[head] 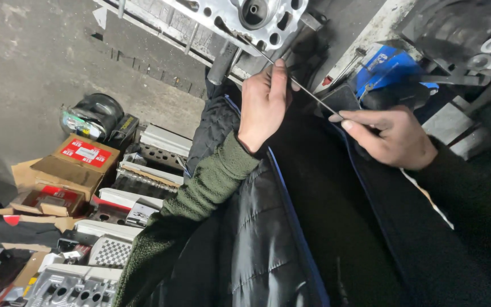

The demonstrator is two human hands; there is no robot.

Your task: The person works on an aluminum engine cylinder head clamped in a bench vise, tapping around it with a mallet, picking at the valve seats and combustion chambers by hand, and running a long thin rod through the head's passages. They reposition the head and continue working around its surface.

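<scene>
A thin metal rod [305, 91] runs slantwise from a grey metal engine part [245, 17] at the top toward the right. My left hand [263, 105] pinches the rod near its upper end, thumb up against it, close under the engine part. My right hand [390, 136] grips the rod's lower end with fingers curled around it. Both forearms are sleeved, the left in green fleece. A dark quilted jacket fills the lower middle of the view.
Cardboard boxes with red labels [78, 162] lie on the floor at left, beside a round black canister [95, 113], metal parts [154, 156] and a grey cylinder head [72, 287]. A blue object [390, 68] lies at the upper right on a bench edge.
</scene>
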